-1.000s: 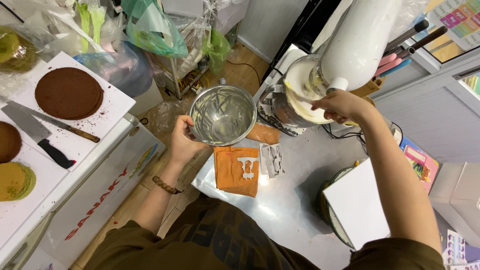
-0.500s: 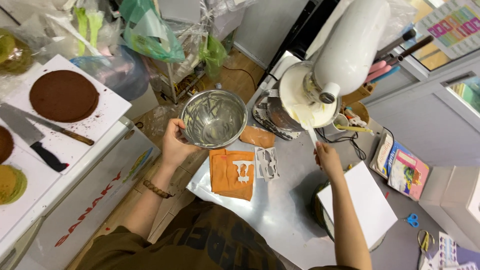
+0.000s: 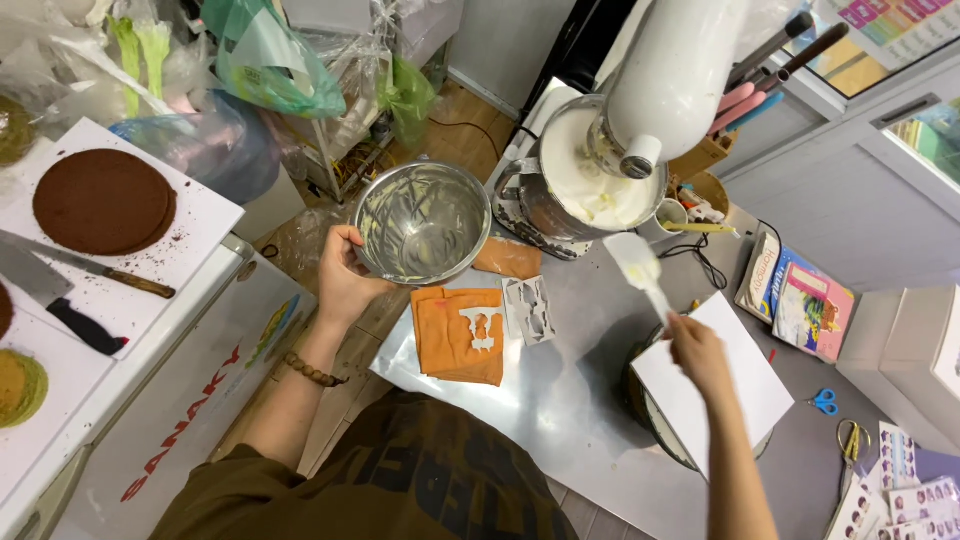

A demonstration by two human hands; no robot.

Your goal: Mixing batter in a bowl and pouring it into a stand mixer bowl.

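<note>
Since the earlier frames the right hand (image 3: 697, 352) has come away from the mixer head and dropped low over the counter, and it now carries a white flexible spatula (image 3: 640, 268), which it did not hold 1 second ago. Its fingers are closed around the spatula's handle, with the cream-smeared blade pointing up toward the mixer. The left hand (image 3: 347, 275) has stayed on the round, shiny stainless-steel bowl (image 3: 423, 221), fingers gripping its rim and holding it just off the edge of the grey metal counter (image 3: 560, 400). Thin streaks of pale cream coat the bowl's inside wall; otherwise it looks nearly scraped out.

Just right of that bowl stands the glossy white stand mixer (image 3: 672, 75), whose own steel bowl (image 3: 590, 190) is heaped with thick, pale cream. An orange folded cloth (image 3: 455, 335) lies flat on the counter below the hand-held bowl, smeared with white. Under the right hand a white flat square board (image 3: 715, 385) covers a dark round container. Far left, a brown round sponge cake layer (image 3: 103, 201) sits on a white board beside a long knife (image 3: 85, 265).
</note>
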